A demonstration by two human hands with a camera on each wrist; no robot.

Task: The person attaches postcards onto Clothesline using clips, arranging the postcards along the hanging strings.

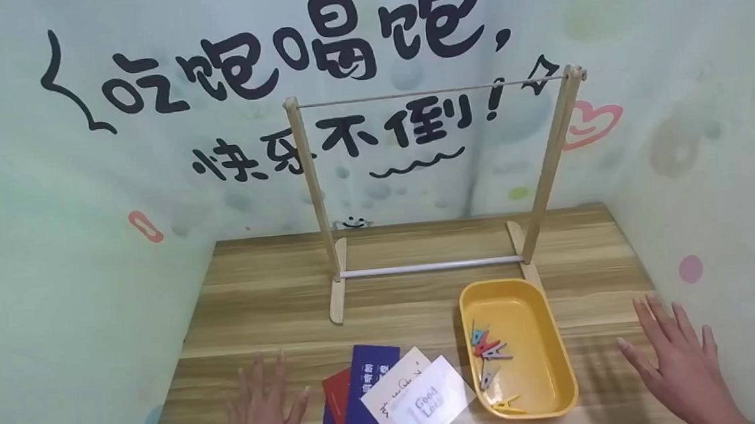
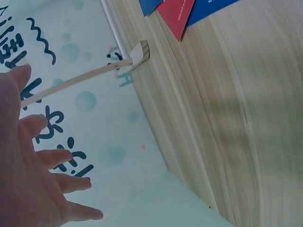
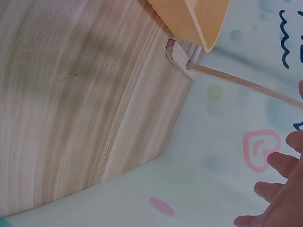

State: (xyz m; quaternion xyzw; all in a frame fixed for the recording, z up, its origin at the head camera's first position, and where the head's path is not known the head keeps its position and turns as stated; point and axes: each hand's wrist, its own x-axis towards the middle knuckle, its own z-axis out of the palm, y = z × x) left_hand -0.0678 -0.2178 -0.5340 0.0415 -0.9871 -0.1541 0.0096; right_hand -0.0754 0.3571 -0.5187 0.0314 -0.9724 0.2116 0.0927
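Observation:
My left hand (image 1: 263,410) is at the front left, fingers spread and holding nothing. Just right of it lies an overlapping group of cards: a red card (image 1: 336,394), a long blue card (image 1: 377,357), a cream card with handwriting (image 1: 404,380) and a white "Good Luck" card (image 1: 436,403). A yellow tray (image 1: 544,347) stands beside them, with several small clothespins (image 1: 494,350) along its left side. To the right of the tray is my right hand (image 1: 683,366), also spread and holding nothing. Both wrist views show the left hand (image 2: 38,179) and right hand (image 3: 284,189) with fingers extended.
Behind the tray stands a wooden frame (image 1: 553,171) with a string (image 1: 402,95) across its top and a pale rod (image 1: 429,267) low down. Its right foot reaches behind the tray. Printed fabric walls (image 1: 74,296) enclose the wooden table (image 1: 258,322) at the back and sides.

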